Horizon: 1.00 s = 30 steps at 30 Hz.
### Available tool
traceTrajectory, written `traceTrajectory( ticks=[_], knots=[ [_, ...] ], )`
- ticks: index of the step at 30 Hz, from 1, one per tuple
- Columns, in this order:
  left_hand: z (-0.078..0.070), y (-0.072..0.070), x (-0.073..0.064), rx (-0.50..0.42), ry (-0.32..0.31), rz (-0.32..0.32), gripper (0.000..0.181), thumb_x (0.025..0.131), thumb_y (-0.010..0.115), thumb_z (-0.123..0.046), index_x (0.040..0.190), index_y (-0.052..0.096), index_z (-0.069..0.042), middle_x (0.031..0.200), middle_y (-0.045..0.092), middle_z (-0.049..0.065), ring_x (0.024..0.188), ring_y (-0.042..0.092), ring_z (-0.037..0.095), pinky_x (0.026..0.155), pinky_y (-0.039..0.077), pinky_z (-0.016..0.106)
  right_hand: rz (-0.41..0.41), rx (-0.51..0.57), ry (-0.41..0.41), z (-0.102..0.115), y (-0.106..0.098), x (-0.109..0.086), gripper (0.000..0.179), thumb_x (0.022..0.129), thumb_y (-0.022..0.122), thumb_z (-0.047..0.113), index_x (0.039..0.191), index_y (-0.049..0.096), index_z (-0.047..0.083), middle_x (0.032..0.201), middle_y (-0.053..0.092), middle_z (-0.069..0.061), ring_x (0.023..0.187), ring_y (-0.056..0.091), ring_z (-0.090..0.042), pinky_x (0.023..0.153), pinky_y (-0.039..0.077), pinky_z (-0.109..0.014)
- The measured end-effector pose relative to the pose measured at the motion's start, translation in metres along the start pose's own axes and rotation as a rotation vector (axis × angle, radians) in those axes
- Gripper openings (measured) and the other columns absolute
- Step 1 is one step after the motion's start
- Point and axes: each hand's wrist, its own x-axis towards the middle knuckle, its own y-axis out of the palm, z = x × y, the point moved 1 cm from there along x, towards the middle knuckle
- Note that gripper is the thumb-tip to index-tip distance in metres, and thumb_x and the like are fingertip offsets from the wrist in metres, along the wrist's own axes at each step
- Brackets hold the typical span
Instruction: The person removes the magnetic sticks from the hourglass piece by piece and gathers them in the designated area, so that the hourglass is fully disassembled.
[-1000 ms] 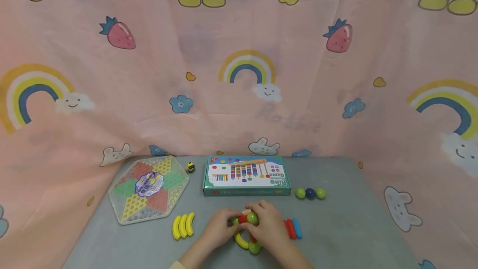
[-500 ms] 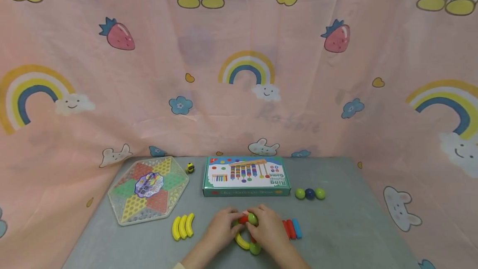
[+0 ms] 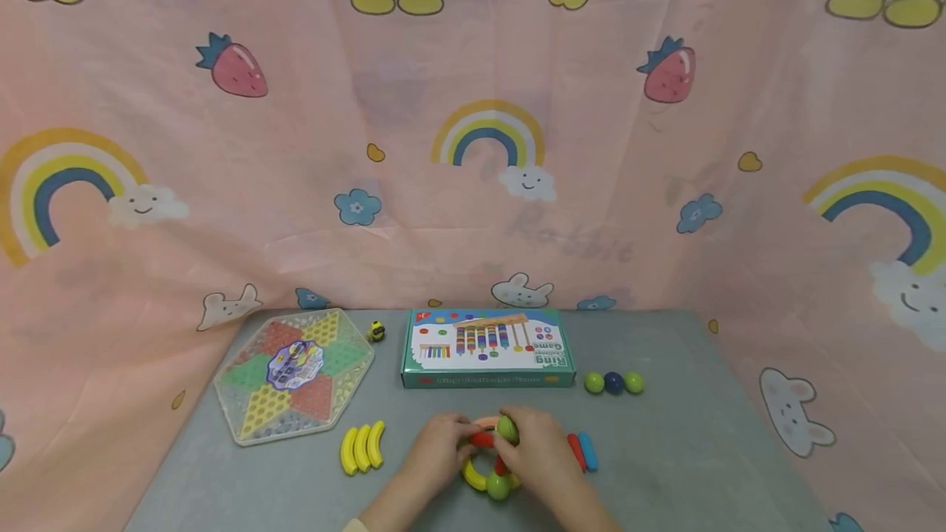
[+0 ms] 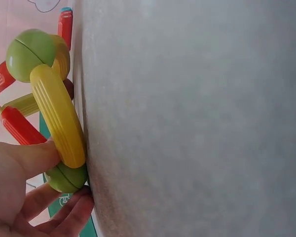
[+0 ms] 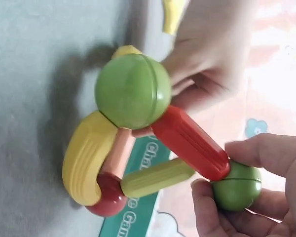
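Both hands work on a toy frame of coloured rods and balls on the table. My right hand [image 3: 543, 451] pinches a green ball [image 5: 237, 185] between thumb and fingers; a straight red rod [image 5: 190, 143] joins it to another green ball [image 5: 133, 91] at the near corner. My left hand [image 4: 34, 197] grips a far-left green ball [image 4: 66, 177], its thumb against the end of a curved yellow rod [image 4: 58, 116]. Beside that thumb slants a second red rod [image 4: 22, 126]. A dark red ball [image 5: 108, 195] and an olive rod [image 5: 158, 177] form the far side.
Three yellow curved rods [image 3: 362, 447] lie left of the hands. Red and blue rods [image 3: 587, 451] lie right, partly behind the right hand. A row of balls [image 3: 613, 383], a game box [image 3: 488, 349], a hexagonal board [image 3: 296, 376] and a small bee figure [image 3: 377, 331] stand farther back.
My right hand has shifted slightly right with its green ball, covering more of the loose red rods. The near green ball has moved slightly left. My left hand stays about in place.
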Motion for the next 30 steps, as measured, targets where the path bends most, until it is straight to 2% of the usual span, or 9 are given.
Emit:
traceTrajectory(
  ticks=[3,7,13,16,19,21,25,30],
  knots=[
    [0.002,-0.001,0.0,-0.025,-0.031,0.01,0.025,0.083,0.082,-0.021,0.107,0.08,-0.023,0.102,0.075,-0.002,0.094,0.066,0.017,0.083,0.056,0.037,0.01,0.031,-0.014,-0.001,-0.003,0.001,0.036,0.086,0.078,0.02,0.116,0.072,0.001,0.104,0.074,-0.01,0.088,0.066,-0.018,0.075,0.059,-0.04],
    [0.002,-0.002,0.0,-0.031,-0.038,0.014,0.025,0.083,0.082,-0.021,0.108,0.08,-0.024,0.103,0.075,-0.003,0.095,0.067,0.018,0.084,0.056,0.039,0.018,0.1,-0.007,-0.006,0.0,0.0,0.036,0.087,0.078,0.019,0.117,0.071,0.0,0.107,0.073,-0.011,0.092,0.068,-0.02,0.077,0.06,-0.041],
    [0.001,-0.002,0.0,-0.039,-0.041,-0.011,0.025,0.082,0.083,-0.023,0.106,0.08,-0.026,0.099,0.076,-0.005,0.09,0.066,0.015,0.08,0.055,0.037,0.013,0.147,0.074,-0.009,0.004,0.001,0.038,0.092,0.074,0.023,0.121,0.068,-0.002,0.112,0.073,-0.014,0.094,0.068,-0.02,0.08,0.06,-0.043],
    [0.001,-0.001,0.0,-0.041,-0.038,-0.019,0.025,0.082,0.083,-0.025,0.107,0.08,-0.026,0.096,0.075,-0.005,0.087,0.065,0.013,0.078,0.054,0.035,-0.003,0.172,0.116,-0.009,0.004,0.001,0.042,0.095,0.071,0.029,0.122,0.067,-0.003,0.112,0.073,-0.015,0.088,0.066,-0.017,0.077,0.061,-0.041],
    [0.0,-0.002,-0.001,-0.048,-0.043,-0.018,0.024,0.082,0.083,-0.025,0.106,0.08,-0.026,0.096,0.075,-0.006,0.087,0.065,0.013,0.079,0.054,0.036,-0.033,0.209,0.133,-0.011,0.004,0.0,0.047,0.096,0.069,0.035,0.124,0.065,-0.003,0.111,0.073,-0.016,0.079,0.065,-0.013,0.068,0.06,-0.034],
    [0.0,-0.002,-0.001,-0.066,-0.059,-0.014,0.026,0.082,0.082,-0.025,0.108,0.08,-0.024,0.1,0.076,-0.005,0.091,0.066,0.015,0.083,0.054,0.038,-0.061,0.225,0.133,-0.014,0.003,0.0,0.049,0.096,0.068,0.039,0.124,0.066,-0.001,0.106,0.074,-0.013,0.074,0.063,-0.011,0.063,0.057,-0.029],
    [0.001,-0.001,-0.001,-0.137,-0.119,-0.007,0.035,0.083,0.082,-0.026,0.116,0.076,-0.018,0.108,0.076,-0.002,0.097,0.066,0.017,0.086,0.054,0.041,-0.119,0.239,0.128,-0.021,-0.001,0.002,0.048,0.093,0.071,0.044,0.123,0.069,0.007,0.103,0.071,-0.004,0.076,0.062,-0.01,0.06,0.052,-0.024],
    [0.003,0.001,0.0,-0.224,-0.171,0.018,0.04,0.082,0.084,-0.027,0.118,0.073,-0.014,0.11,0.074,0.0,0.098,0.063,0.018,0.086,0.054,0.041,-0.16,0.226,0.163,-0.037,-0.015,0.006,0.044,0.089,0.076,0.04,0.123,0.071,0.013,0.102,0.058,-0.004,0.082,0.056,-0.011,0.065,0.049,-0.022]
  ],
)
